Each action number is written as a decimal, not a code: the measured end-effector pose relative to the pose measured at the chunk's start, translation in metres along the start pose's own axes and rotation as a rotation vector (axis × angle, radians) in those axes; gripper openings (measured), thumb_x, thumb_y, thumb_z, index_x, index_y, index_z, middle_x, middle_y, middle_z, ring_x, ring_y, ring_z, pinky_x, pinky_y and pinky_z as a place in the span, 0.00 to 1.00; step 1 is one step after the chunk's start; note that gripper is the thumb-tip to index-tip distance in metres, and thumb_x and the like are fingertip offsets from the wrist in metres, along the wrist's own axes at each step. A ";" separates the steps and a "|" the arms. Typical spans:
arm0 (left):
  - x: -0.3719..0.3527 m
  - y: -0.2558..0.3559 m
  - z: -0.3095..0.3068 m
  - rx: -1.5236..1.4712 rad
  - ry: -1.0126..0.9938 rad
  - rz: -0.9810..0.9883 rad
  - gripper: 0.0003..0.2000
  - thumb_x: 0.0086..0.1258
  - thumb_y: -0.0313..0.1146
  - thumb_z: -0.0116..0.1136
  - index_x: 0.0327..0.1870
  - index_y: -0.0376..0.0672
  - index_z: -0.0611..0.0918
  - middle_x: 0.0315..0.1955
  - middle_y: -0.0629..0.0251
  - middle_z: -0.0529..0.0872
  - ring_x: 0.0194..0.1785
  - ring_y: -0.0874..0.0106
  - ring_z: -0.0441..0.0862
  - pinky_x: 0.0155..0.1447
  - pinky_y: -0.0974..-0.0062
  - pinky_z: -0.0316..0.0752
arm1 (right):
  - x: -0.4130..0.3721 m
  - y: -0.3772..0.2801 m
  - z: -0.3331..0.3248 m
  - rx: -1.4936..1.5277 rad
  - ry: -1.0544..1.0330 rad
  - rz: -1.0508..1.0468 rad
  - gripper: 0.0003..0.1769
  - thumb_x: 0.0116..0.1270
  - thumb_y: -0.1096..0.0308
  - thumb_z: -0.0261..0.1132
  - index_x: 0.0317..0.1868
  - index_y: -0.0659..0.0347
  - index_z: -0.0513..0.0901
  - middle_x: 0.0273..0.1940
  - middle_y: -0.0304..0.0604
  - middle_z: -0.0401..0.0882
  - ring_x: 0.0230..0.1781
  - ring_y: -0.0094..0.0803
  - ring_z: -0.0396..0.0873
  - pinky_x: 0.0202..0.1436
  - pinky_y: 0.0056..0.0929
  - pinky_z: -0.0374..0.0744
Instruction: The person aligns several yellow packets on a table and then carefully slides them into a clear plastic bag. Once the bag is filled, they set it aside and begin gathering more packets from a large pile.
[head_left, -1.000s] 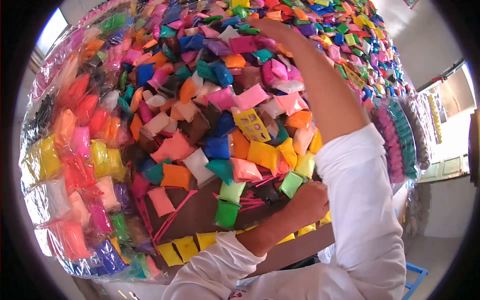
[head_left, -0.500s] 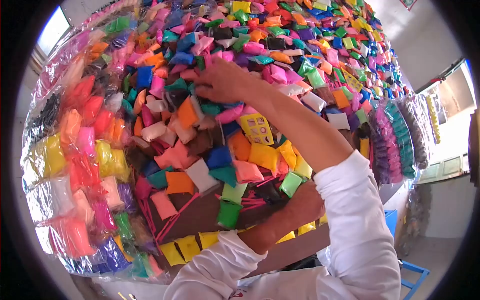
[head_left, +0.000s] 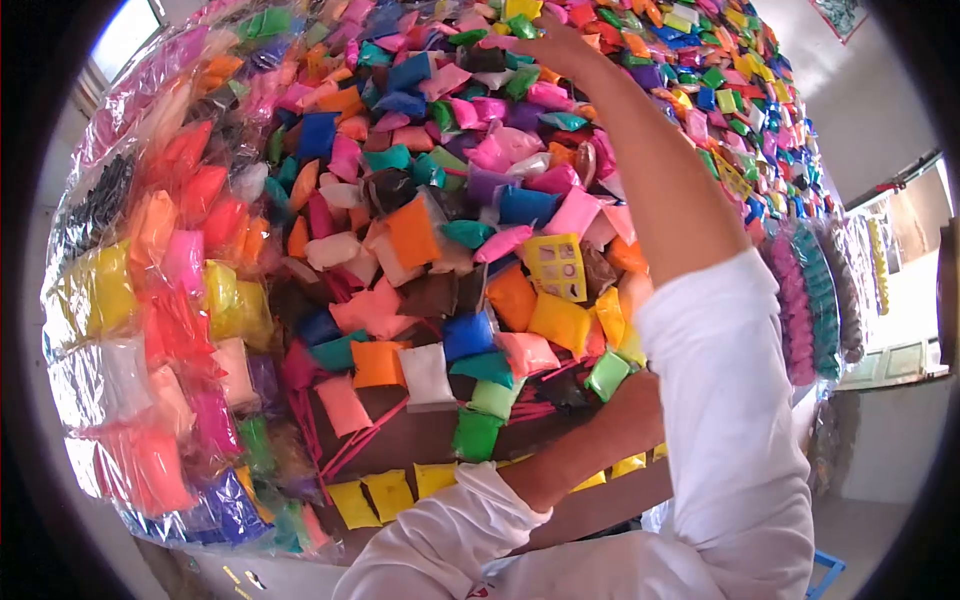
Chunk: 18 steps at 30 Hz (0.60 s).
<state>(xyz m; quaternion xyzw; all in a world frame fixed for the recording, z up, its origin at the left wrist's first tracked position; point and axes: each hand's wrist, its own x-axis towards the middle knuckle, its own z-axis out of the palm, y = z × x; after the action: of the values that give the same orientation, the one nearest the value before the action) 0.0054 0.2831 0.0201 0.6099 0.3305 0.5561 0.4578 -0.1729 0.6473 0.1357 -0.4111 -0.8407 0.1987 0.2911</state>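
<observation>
Head view: our right hand (head_left: pixel 556 48) far above yellow card (head_left: pixel 556 266), fingers stretched flat on coloured packets (head_left: pixel 470 110). Our left hand (head_left: pixel 640 400) below-right of card, half behind sleeve (head_left: pixel 720 380); grip we cannot tell.

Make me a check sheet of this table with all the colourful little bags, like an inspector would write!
Surface: brown tabletop, mostly buried; a bare patch shows near the person.
Job's things: heap of small coloured packets, loose and overlapping.
Clutter: pink sticks; yellow card; row of yellow packets along the near edge; clear bags of sorted packets on the left.
Hands: right hand reaches onto the far part of the heap, grip unclear; left hand mostly hidden behind the right sleeve.
Cables: nothing seen.
Surroundings: window; hanging bagged packets at the right.
</observation>
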 end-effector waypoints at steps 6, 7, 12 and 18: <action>-0.002 -0.003 0.000 0.032 0.152 0.176 0.12 0.64 0.39 0.56 0.38 0.40 0.83 0.38 0.53 0.85 0.45 0.55 0.83 0.51 0.59 0.77 | -0.040 -0.069 0.087 -0.149 -0.195 -0.106 0.39 0.55 0.35 0.64 0.65 0.44 0.77 0.61 0.50 0.78 0.62 0.48 0.76 0.67 0.46 0.71; -0.003 -0.002 0.001 0.049 0.147 0.181 0.12 0.64 0.39 0.56 0.39 0.40 0.83 0.39 0.53 0.85 0.46 0.55 0.83 0.51 0.59 0.77 | -0.055 -0.085 0.085 -0.173 -0.200 -0.133 0.34 0.58 0.39 0.62 0.62 0.45 0.79 0.58 0.51 0.80 0.61 0.46 0.76 0.66 0.48 0.70; 0.002 0.001 -0.004 0.226 0.058 0.181 0.14 0.63 0.39 0.55 0.41 0.40 0.84 0.42 0.52 0.86 0.48 0.54 0.83 0.52 0.60 0.77 | -0.071 -0.091 0.079 0.045 -0.087 -0.579 0.19 0.65 0.56 0.60 0.53 0.53 0.84 0.47 0.49 0.85 0.50 0.48 0.82 0.56 0.41 0.79; 0.000 0.004 -0.012 0.128 -0.004 0.116 0.12 0.62 0.38 0.55 0.38 0.40 0.84 0.38 0.50 0.86 0.43 0.52 0.84 0.48 0.57 0.78 | -0.007 0.024 0.044 -0.125 -0.243 -0.300 0.17 0.67 0.60 0.57 0.52 0.54 0.84 0.48 0.51 0.85 0.50 0.49 0.82 0.55 0.41 0.79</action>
<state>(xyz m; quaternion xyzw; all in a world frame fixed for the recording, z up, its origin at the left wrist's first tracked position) -0.0063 0.2841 0.0232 0.6571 0.3285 0.5581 0.3858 -0.1844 0.6516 0.0870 -0.2714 -0.9322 0.1487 0.1876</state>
